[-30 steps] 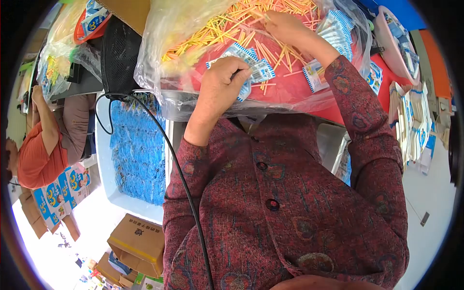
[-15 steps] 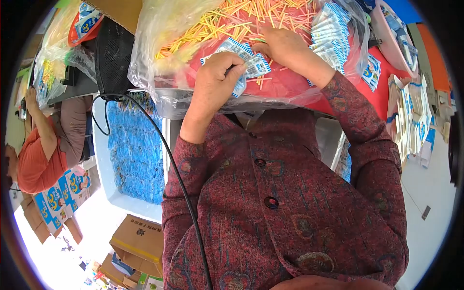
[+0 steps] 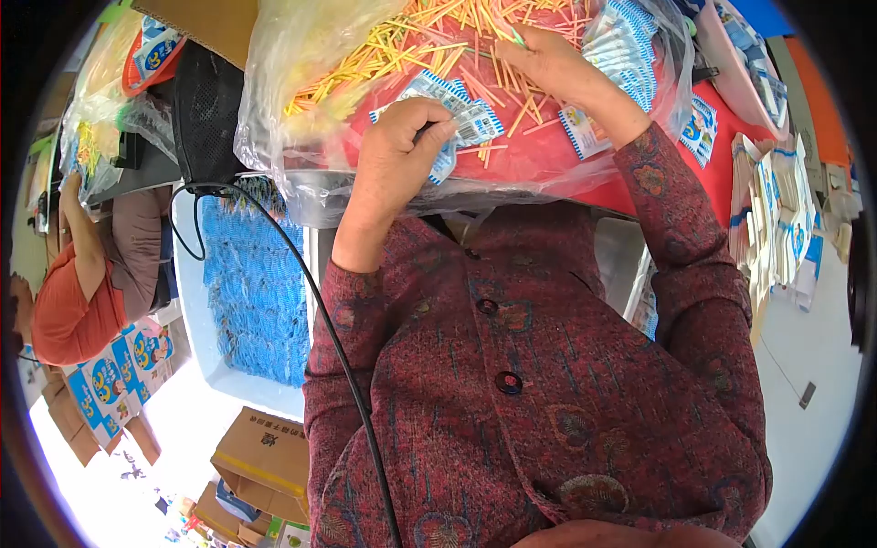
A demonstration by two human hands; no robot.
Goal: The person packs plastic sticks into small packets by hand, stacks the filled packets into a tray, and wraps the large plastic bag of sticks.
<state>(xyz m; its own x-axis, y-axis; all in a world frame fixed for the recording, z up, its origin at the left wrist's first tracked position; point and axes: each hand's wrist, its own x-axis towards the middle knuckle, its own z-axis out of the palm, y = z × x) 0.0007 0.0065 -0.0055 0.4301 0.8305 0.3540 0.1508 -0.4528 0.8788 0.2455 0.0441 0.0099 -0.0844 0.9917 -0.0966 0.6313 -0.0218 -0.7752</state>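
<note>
Your hands are apart. Left hand (image 3: 399, 155): curled closed, thumb against forefinger, over fanned blue-and-white packets (image 3: 477, 121) at the near side of the spread. Undersides of the fingers hidden; cannot tell whether they grip a packet. Right hand (image 3: 559, 71): farther out, thumb and fingers drawn close among the yellow and pink sticks (image 3: 375, 62). A bit of green shows by the fingertips; cannot tell what is pinched there.

Under your right wrist, a loose packet (image 3: 583, 132). Just beyond, an overlapping row of packets (image 3: 623, 50). Sticks heaped along the far side, a few strays near the left hand's packets. Clear plastic sheeting (image 3: 260, 128) bunched around the lot, on the red table (image 3: 718, 172).

Farther right: a single packet (image 3: 700, 132) on the red, a pink tub (image 3: 723, 78) of packets, then folded cartons (image 3: 787, 215) standing together.

Left: black mesh bag (image 3: 206, 114) at the table edge, black cable (image 3: 343, 354) running down across your sleeve. Below, a pale tub (image 3: 190, 306) filled with blue packets. Lower still, an open cardboard box (image 3: 263, 447). Far left, a person in an orange-red shirt (image 3: 80, 315), one arm extended toward another plastic bag (image 3: 100, 110).
</note>
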